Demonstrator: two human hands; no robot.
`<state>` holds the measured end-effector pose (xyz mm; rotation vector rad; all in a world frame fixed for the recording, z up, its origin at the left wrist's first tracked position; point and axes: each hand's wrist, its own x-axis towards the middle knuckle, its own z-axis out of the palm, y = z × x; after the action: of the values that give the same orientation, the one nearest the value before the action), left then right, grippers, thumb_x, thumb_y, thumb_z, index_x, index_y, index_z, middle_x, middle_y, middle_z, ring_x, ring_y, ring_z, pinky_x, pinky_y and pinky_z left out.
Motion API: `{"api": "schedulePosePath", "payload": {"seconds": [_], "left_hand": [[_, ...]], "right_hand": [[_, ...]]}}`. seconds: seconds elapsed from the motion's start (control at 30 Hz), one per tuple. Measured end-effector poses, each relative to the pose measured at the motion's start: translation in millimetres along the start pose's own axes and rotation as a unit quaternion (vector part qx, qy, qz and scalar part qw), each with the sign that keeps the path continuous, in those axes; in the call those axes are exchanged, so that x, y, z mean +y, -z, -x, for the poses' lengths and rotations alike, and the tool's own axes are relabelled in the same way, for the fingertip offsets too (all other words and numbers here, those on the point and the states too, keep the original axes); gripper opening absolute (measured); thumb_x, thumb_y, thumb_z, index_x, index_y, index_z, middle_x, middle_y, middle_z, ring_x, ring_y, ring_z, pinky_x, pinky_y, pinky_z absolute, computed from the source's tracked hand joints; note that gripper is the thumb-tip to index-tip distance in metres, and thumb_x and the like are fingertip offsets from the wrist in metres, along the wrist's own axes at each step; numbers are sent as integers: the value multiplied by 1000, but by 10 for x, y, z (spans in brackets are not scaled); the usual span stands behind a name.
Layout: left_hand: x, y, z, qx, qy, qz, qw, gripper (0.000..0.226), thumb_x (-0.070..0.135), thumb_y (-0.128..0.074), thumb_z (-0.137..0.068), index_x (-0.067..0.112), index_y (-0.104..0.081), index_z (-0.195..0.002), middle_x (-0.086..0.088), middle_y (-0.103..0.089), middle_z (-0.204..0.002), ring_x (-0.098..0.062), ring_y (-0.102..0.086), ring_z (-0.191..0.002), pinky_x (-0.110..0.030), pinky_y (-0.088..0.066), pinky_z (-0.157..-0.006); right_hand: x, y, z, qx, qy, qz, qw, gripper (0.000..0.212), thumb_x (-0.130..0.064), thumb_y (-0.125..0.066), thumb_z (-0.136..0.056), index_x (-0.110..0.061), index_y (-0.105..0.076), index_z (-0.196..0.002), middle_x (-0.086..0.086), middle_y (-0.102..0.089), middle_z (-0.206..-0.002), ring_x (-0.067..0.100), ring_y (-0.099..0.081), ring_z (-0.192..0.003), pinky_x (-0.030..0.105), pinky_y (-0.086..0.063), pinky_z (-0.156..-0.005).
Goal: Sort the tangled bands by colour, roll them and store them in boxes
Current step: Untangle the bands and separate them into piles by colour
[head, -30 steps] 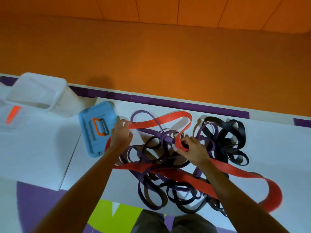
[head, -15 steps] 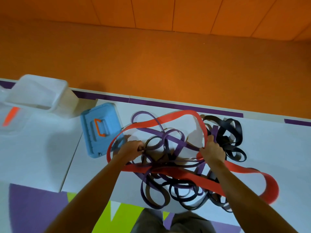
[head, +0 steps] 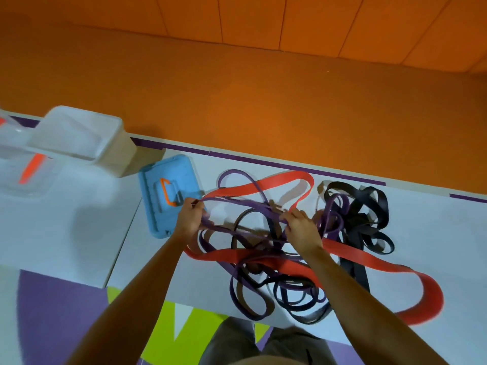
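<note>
— What do we have in our hands?

— Our left hand [head: 188,219] is curled round a purple band [head: 237,203], right at the near edge of the blue lid [head: 184,177]. Our right hand [head: 303,229] pinches a purple strand too. It looks like the same band, drawn straight between the two, though blur keeps us from being sure.

— And where do we see the other bands?

— They lie knotted together on the white bench [head: 66,233]. More purple loops sit in the middle and the black bands [head: 382,206] are bunched to the right. A wide red band [head: 266,186] arches beyond our hands, and red also sweeps out towards the near right.

— The boxes?

— A clear box [head: 79,138] stands open at the far left of the bench, close to the lid; we cannot tell whether they touch. A second clear container [head: 10,154] shows at the left edge of view, blurred.
</note>
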<state>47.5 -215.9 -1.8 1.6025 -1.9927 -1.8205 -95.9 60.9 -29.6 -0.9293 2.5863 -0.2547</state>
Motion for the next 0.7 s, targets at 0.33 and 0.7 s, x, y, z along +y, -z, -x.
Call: {"api": "schedulePosePath", "payload": {"seconds": [0.33, 0.7], "left_hand": [[-37, 100, 150, 99, -39, 103, 989, 8, 18, -46, -112, 15, -50, -118, -15, -63, -105, -38, -73, -100, -59, -62, -89], [198, -49, 190, -58, -42, 189, 980, 32, -2, -74, -93, 15, -49, -102, -22, -65, -109, -31, -73, -97, -41, -63, -83]], "right_hand": [[-142, -225, 272, -106, -76, -142, 981, 31, -17, -44, -112, -2, -65, -95, 18, -67, -90, 37, -67, -88, 41, -48, -75], [172, 83, 533, -4, -237, -178, 955, 64, -2, -46, -105, -13, -27, -165, 8, -21, -174, 44, -55, -136, 55, -52, -107]]}}
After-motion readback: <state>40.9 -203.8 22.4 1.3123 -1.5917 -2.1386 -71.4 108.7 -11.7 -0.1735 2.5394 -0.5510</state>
